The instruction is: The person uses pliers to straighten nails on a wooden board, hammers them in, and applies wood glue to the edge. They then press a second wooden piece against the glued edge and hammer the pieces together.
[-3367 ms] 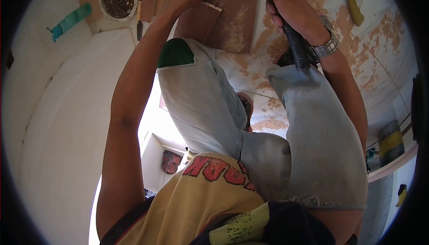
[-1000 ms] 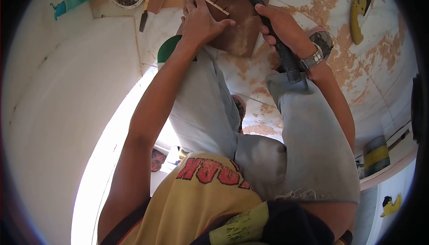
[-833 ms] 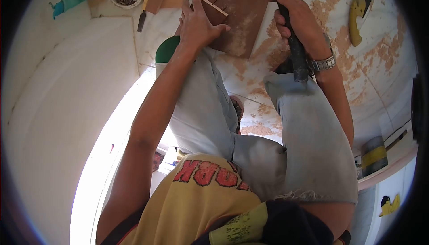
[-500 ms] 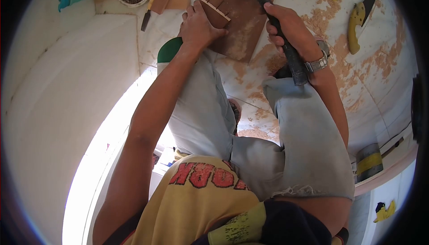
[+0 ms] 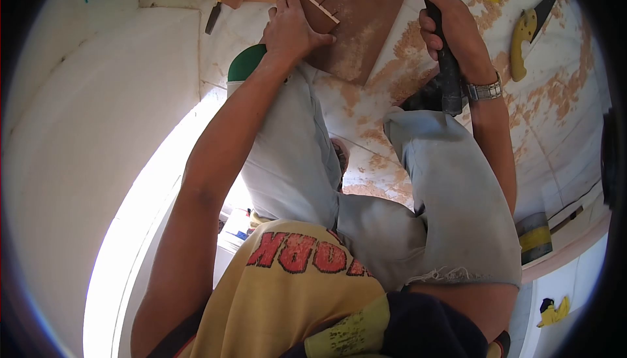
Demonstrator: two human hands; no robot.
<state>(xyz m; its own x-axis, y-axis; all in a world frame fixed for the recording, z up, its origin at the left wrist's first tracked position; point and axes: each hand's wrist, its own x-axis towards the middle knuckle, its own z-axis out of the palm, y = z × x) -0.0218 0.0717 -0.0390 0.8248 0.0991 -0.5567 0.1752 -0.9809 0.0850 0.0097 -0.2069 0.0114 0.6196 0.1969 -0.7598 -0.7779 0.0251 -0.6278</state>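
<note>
- A thin wood strip (image 5: 318,6) is held flat on the brown board (image 5: 366,12) by the left hand (image 5: 292,28), top middle of the frame.
- The hammer handle (image 5: 441,51) is gripped tight by the right hand (image 5: 457,34), raised.
- The strip looks partly nailed; more hits seem needed.

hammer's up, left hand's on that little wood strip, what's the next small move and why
Probably bring the hammer down for another light tap on the thin wood strip. The right hand grips the handle with the head raised out of view, while the left hand steadies the strip against the brown board. Keep those fingertips clear of the strike.
</note>
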